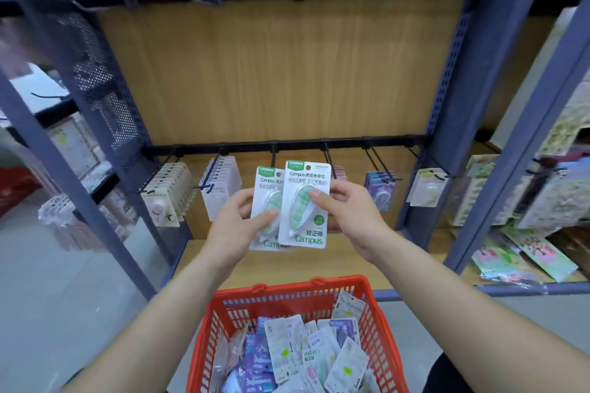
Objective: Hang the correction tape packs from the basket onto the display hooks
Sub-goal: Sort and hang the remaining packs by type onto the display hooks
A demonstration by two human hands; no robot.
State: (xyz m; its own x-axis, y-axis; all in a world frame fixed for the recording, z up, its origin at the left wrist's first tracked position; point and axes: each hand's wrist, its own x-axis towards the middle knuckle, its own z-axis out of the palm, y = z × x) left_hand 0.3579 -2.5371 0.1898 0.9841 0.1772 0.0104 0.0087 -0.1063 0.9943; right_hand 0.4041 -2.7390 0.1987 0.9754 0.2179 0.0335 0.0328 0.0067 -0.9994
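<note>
Nearest me, the red slatted plastic basket held a loose heap of glossy blister packs. Beyond it, my left hand pinched the rear green pack and my right hand pinched the front green pack. The stiff cards overlapped, long axes upright, punch holes at 12 o'clock. The thin black hook stood just above the rear pack, possibly bare.

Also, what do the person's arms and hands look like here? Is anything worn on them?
Both arms are bare. The left forearm and the right forearm show no sleeve all the way to the frame edge. The left hand and the right hand wear no gloves. No watch, bracelet or ring shows on the parts in view.
</note>
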